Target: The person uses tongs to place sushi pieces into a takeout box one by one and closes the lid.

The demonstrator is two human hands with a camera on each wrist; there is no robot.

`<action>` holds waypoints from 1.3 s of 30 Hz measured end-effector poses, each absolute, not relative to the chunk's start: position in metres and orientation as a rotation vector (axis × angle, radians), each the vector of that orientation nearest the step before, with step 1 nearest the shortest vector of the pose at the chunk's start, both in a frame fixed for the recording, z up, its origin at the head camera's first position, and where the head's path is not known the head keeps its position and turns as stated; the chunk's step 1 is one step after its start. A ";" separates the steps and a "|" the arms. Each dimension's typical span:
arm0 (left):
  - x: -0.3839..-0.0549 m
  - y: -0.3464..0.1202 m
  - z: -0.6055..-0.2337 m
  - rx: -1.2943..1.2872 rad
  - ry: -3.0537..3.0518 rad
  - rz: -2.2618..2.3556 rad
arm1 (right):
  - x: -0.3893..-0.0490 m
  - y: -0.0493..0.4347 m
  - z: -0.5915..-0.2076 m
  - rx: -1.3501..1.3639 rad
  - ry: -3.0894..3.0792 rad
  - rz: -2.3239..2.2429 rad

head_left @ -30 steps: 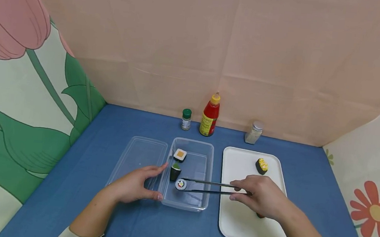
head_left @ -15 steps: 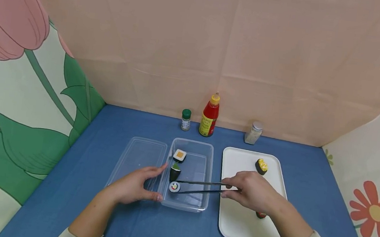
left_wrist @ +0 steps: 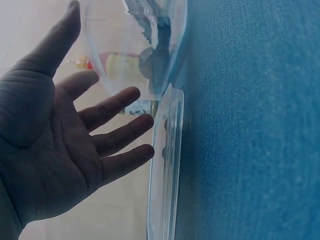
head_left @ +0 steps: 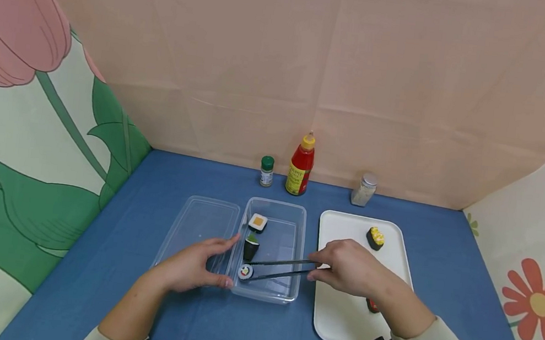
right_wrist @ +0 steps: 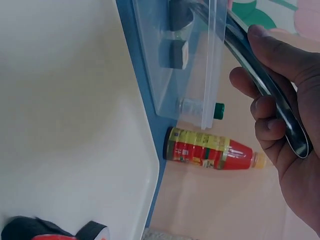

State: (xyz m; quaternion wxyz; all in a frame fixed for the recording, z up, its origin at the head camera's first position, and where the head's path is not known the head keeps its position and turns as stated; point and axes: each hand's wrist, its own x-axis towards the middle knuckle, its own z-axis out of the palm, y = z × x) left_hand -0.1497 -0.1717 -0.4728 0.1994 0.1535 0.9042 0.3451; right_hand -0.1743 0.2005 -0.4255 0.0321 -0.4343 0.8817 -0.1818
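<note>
My right hand (head_left: pixel 349 268) grips black tongs (right_wrist: pixel 262 80), which reach leftward over the rim of a clear plastic container (head_left: pixel 271 294). Between the tips sits a round sushi roll (head_left: pixel 245 271) with a white ring and coloured centre, low in the container's front left corner. Behind it, along the left wall, are a dark seaweed-wrapped piece with green on top (head_left: pixel 251 248) and a white sushi piece with an orange square (head_left: pixel 258 223). My left hand (head_left: pixel 195 261) is spread at the container's left side, fingertips and thumb right at its wall, over the clear lid (left_wrist: pixel 170 175).
A white tray (head_left: pixel 336 326) on the right bears a corn-topped sushi (head_left: pixel 375 238) and a red-topped piece (head_left: pixel 372 306), partly hidden by the right arm. At the back stand a green-capped jar (head_left: pixel 267 171), a red sauce bottle (head_left: pixel 301 164) and a silver-capped shaker (head_left: pixel 364 189).
My right hand has moved left with the tongs, carrying the round sushi roll toward the container's front left corner. The left hand has stayed in place.
</note>
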 end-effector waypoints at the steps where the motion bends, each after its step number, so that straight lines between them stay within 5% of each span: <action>1: -0.150 -0.171 -0.473 0.430 2.529 0.965 | -0.175 0.199 -0.425 -1.343 2.713 -0.546; 39: -0.153 -0.171 -0.475 0.417 2.554 0.913 | -0.157 0.229 -0.431 -1.287 2.827 -0.663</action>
